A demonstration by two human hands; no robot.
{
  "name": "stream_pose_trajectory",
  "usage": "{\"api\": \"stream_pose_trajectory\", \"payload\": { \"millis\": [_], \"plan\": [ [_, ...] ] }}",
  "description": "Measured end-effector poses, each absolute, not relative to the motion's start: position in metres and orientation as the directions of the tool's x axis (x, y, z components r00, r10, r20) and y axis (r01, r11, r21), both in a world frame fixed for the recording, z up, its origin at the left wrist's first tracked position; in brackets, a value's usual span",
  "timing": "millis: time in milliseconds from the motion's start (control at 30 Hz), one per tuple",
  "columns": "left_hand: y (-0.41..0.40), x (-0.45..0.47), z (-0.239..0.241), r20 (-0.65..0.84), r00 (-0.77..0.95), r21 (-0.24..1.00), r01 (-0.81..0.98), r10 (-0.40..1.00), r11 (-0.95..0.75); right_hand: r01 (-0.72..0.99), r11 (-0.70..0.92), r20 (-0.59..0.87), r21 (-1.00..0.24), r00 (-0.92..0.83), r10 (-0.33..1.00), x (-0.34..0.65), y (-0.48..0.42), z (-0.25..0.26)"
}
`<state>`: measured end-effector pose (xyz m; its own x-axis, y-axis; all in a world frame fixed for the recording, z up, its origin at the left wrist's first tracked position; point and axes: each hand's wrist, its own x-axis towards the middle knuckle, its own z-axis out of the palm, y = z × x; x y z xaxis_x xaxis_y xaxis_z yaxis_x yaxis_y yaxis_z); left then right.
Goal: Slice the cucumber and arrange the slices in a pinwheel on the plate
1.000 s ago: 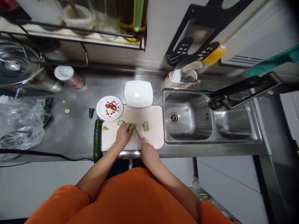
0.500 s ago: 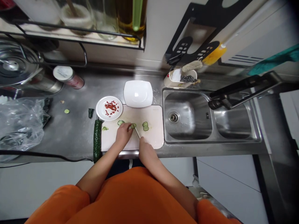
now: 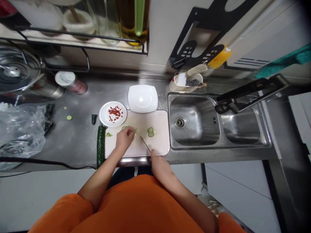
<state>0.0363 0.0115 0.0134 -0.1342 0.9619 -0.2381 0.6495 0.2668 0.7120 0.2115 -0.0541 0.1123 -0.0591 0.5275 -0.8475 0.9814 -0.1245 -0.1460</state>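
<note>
Over the white cutting board [image 3: 161, 121], my left hand [image 3: 124, 139] pinches a thin cucumber slice [image 3: 134, 130] at its fingertips. My right hand [image 3: 160, 163] is closed round the handle of a small knife [image 3: 145, 144], its blade pointing up and left, apart from the slice. Two overlapping cucumber slices [image 3: 151, 132] lie on the right part of the board. Some green pieces [image 3: 108, 134] lie at its left edge, and more are partly hidden behind my left hand. A long dark cucumber [image 3: 100, 147] rests along the board's left side.
A white plate with red bits [image 3: 107, 119] overlaps the board's upper left corner. An empty white dish [image 3: 143, 98] stands behind the board. To the right is a steel double sink [image 3: 194, 134]. A plastic bag [image 3: 23, 129] and a lidded jar [image 3: 71, 83] are at left.
My left hand has moved slightly left, lifting the cucumber slice, now seen nearly edge-on. The knife in my right hand has drawn away to the right and down.
</note>
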Motion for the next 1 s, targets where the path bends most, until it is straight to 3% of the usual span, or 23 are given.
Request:
{"api": "stream_pose_trajectory", "payload": {
  "millis": [167, 333, 433, 533, 633, 767, 867, 1000],
  "plan": [
    [0.018, 0.007, 0.021, -0.306, -0.362, 0.657, 0.589, 0.881, 0.470, 0.975, -0.159, -0.867, -0.157, -0.059, 0.495, 0.212, -0.052, 0.113],
    [0.012, -0.004, 0.016, -0.182, -0.326, 0.536, 0.758, 0.928, 0.372, 0.977, -0.128, -0.853, -0.171, -0.082, 0.516, 0.213, -0.054, 0.112],
    [0.010, 0.001, 0.017, -0.081, -0.247, 0.497, 0.830, 0.966, 0.254, 0.978, -0.128, -0.847, -0.163, -0.072, 0.526, 0.213, -0.055, 0.111],
    [0.018, 0.017, 0.022, -0.072, -0.069, 0.565, 0.819, 0.995, 0.098, 0.981, -0.123, -0.841, -0.152, -0.062, 0.538, 0.211, -0.058, 0.110],
    [0.037, 0.047, 0.028, -0.159, 0.261, 0.633, 0.767, 0.952, -0.104, 0.983, -0.114, -0.822, -0.141, -0.052, 0.567, 0.208, -0.062, 0.107],
    [0.059, 0.090, 0.030, -0.337, 0.508, 0.560, 0.785, 0.793, -0.265, 0.986, -0.104, -0.804, -0.130, -0.044, 0.594, 0.207, -0.067, 0.102],
    [0.063, 0.108, 0.026, -0.401, 0.555, 0.493, 0.801, 0.729, -0.338, 0.988, -0.096, -0.799, -0.117, -0.036, 0.601, 0.207, -0.069, 0.100],
    [0.061, 0.112, 0.020, -0.402, 0.532, 0.467, 0.819, 0.745, -0.332, 0.988, -0.103, -0.790, -0.112, -0.026, 0.612, 0.207, -0.070, 0.099]
  ]
}}
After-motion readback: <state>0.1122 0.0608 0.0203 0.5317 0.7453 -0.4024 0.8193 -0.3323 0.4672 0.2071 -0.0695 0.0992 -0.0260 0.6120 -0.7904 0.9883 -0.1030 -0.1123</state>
